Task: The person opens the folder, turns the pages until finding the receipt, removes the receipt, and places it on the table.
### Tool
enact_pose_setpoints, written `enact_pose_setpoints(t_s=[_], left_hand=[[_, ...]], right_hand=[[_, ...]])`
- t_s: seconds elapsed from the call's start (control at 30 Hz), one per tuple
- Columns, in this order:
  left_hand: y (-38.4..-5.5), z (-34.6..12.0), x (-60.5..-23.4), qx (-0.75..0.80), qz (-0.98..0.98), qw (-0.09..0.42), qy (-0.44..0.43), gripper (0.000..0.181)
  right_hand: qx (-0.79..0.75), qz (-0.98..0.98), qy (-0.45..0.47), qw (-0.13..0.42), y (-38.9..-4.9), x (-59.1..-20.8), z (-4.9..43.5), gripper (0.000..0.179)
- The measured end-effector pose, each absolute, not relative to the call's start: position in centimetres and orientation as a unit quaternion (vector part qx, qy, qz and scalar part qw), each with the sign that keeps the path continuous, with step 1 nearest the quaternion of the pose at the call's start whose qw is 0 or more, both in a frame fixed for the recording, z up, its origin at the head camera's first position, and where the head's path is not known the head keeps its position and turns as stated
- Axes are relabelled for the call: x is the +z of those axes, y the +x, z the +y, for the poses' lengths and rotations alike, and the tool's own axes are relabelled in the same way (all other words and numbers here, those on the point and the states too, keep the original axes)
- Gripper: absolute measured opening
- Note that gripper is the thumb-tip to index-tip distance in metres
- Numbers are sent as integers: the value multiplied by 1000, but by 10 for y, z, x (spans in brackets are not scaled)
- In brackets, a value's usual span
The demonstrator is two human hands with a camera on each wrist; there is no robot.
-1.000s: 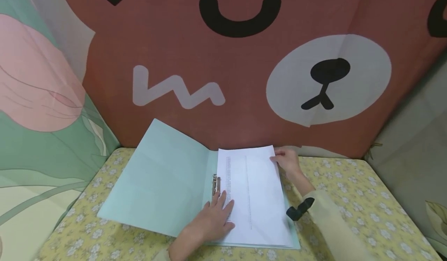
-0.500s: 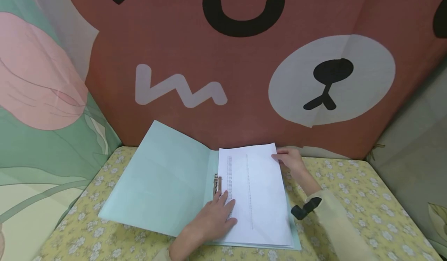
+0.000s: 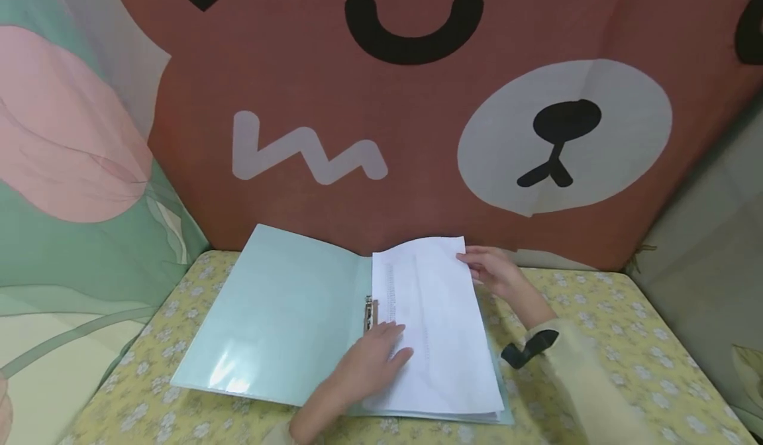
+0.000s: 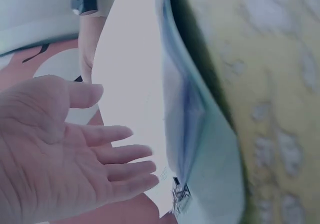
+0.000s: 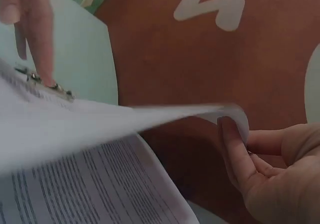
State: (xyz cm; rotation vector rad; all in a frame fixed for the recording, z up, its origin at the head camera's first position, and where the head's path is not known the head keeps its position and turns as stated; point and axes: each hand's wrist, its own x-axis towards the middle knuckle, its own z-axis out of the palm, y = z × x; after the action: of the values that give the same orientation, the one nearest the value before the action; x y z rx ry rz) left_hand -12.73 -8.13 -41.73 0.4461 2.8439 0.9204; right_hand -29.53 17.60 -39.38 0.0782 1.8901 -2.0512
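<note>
A light green folder (image 3: 274,312) lies spread open on the table, its left cover tilted up. On its right side is a stack of printed paper, held at the spine by a metal clip (image 3: 367,312). My right hand (image 3: 497,276) pinches the top sheet (image 3: 444,319) near its upper right corner. That sheet bends upward, and the right wrist view shows a page of dense print (image 5: 95,184) underneath. With fingers extended, my left hand (image 3: 366,365) is over the lower left of the sheet, its fingertips near the clip; in the left wrist view its palm (image 4: 45,149) shows bare.
A yellow flowered cloth (image 3: 602,359) covers the table. Behind it hangs a brown curtain (image 3: 417,213) with a bear print, close to the folder's far edge. Dark wrist straps (image 3: 530,347) show at the right sleeve.
The top sheet's upper right corner has risen and curled, with my right hand lifting it. My left fingers have come up from the page. The folder's left cover has sunk lower.
</note>
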Motion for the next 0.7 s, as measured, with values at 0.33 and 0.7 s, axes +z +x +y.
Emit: enact_pose_setpoints(t_s=[0.33,0.7], left_hand=[[-140,-96,-386,552,831,43,63,59],[-138,-104,-376,653,746,127,44,65]], right_hand=[[-804,540,45,246,-284,-365,150,65],[-831,493,1,259,-284,-355,115,52]])
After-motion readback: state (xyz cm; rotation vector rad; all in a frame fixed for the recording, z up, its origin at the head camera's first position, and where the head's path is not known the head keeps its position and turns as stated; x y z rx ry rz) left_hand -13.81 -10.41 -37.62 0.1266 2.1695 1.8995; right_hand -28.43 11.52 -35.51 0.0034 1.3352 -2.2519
